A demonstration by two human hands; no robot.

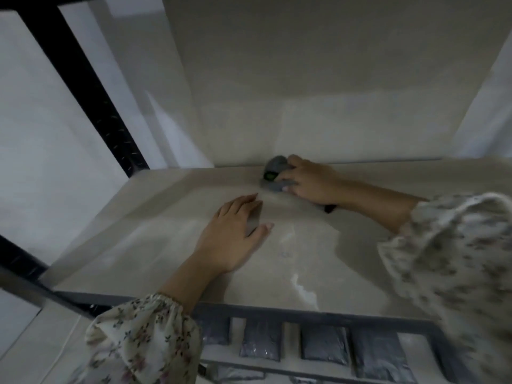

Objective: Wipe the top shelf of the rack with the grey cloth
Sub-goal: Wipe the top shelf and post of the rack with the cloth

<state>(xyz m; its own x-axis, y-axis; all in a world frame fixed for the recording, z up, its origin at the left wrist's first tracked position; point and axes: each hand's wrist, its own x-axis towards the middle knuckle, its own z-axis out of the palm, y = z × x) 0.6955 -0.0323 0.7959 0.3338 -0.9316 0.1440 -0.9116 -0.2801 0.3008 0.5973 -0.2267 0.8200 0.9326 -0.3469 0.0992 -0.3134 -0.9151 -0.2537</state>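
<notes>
- My left hand (235,234) lies flat on the top shelf (138,245), fingers straight.
- My right hand (310,181) grips the bunched grey cloth (274,165) at the back.

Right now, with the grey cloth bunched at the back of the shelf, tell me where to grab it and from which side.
Probably grab the grey cloth by its raised, bunched hump, coming from the right front, as the right hand does: the wall sits close behind it, and the flat flap hugs the shelf.
</notes>
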